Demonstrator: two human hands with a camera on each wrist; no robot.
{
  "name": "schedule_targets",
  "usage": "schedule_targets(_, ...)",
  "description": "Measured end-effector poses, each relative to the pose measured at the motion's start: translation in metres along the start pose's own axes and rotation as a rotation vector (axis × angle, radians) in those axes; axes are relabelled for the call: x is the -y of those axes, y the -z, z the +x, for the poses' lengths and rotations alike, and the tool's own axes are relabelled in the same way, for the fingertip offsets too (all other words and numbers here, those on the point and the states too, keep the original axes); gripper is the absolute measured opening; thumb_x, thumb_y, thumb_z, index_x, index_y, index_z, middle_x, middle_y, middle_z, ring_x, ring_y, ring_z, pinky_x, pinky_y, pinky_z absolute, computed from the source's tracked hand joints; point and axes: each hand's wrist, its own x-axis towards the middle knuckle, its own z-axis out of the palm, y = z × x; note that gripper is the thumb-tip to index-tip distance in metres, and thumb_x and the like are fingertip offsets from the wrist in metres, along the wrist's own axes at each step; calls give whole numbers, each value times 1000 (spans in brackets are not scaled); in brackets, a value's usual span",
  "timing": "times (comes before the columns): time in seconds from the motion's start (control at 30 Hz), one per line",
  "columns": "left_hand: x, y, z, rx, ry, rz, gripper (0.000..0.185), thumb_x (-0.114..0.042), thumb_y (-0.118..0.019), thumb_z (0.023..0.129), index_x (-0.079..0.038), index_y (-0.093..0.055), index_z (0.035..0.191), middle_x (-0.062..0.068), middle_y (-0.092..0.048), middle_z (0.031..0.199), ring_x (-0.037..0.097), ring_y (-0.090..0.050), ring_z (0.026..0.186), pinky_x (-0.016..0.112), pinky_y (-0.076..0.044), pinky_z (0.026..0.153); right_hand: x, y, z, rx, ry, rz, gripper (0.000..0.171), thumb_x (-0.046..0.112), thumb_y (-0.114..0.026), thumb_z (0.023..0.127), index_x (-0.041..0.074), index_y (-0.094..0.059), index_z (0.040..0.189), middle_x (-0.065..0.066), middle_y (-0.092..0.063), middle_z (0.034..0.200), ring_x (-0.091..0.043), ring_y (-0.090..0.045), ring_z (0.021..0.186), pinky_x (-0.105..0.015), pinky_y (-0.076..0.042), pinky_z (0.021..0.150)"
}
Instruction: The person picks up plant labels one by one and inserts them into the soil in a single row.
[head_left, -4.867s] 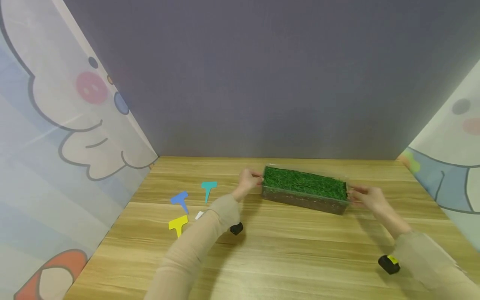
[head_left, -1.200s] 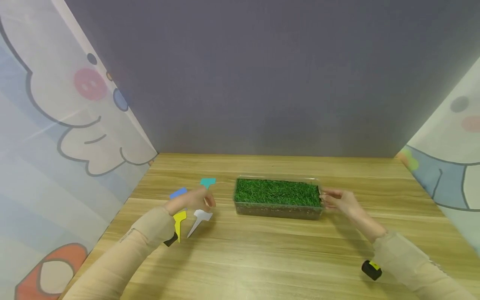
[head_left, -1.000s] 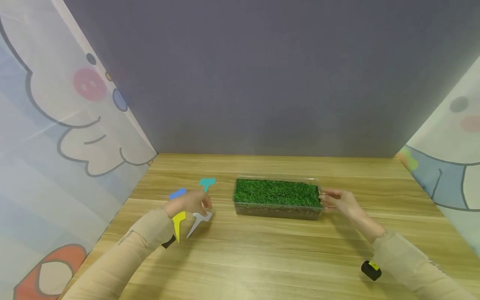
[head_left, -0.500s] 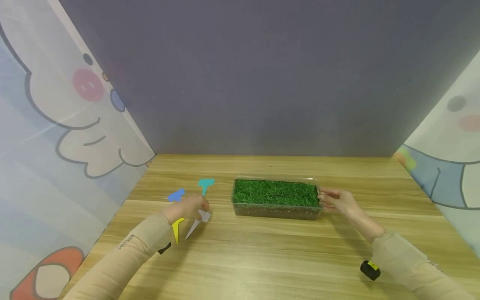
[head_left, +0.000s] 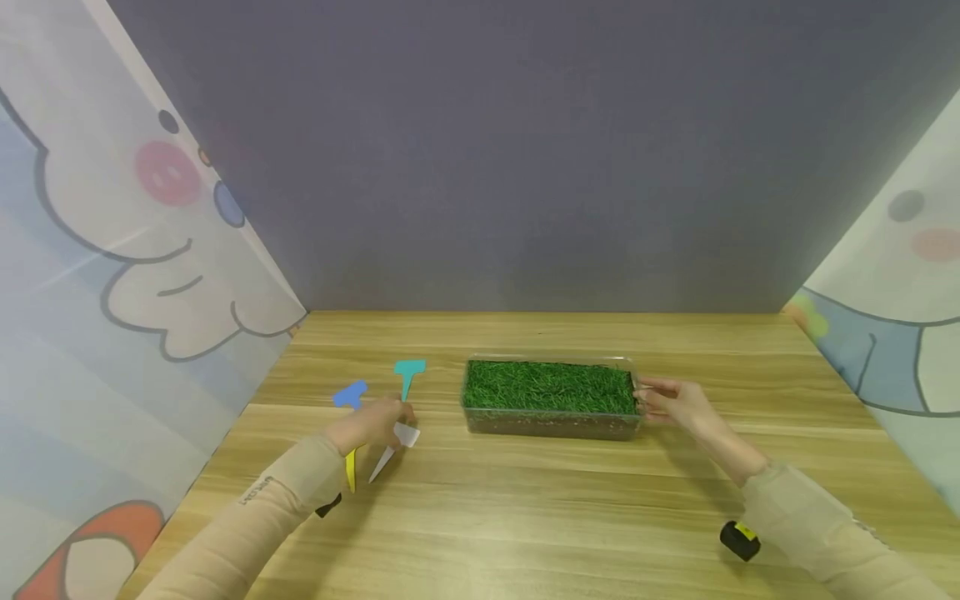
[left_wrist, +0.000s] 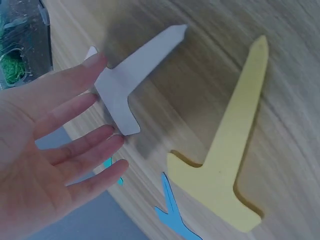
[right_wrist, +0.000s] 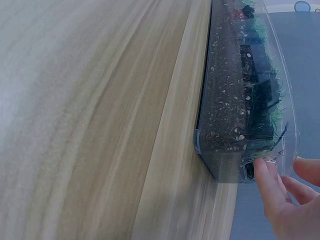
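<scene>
Left hand [head_left: 372, 422] lower, onto white tag [head_left: 395, 444]

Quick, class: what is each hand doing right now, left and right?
Left hand: open, fingers straight, fingertips at the head of the white plant label; no grip.
Right hand: fingers on the end rim of the clear grass tray.

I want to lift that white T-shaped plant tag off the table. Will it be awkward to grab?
Probably: the white tag lies thin and flat on the wood, so the left hand may need to slide or pry an edge. It looks stiff, light, unlikely to roll.
</scene>
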Motion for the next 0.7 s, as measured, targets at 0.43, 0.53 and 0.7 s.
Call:
schedule_targets(0.43,8,-2,7,16,-35,-45,36,1,-77,59,-4,-56,87,9,-56,93,25,-52,87,40,-48,76,26,-14,-18,-1,10,-49,48,5,-47,90,-13,-27,130,-28,-49,118,-10,-62,83,-32,-49,79)
schedule_targets(0.53,8,-1,8,27,-42,-60,32,1,-77,59,-4,-55,82,7,-55,89,23,-51,84,40,-47,74,25,-13,-18,-4,18,-54,47,5,-47,90,-13,-28,129,-28,-49,117,-10,-62,83,-31,-49,78)
schedule_targets(0.7,9,1,11,42,-50,-79,30,2,-77,58,-3,-55,77,7,-54,86,22,-50,81,38,-48,73,25,-13,-18,-2,43,-76,46,5,-45,91,-15,-28,129,-30,-49,117,-9,-62,83,-31,-50,78)
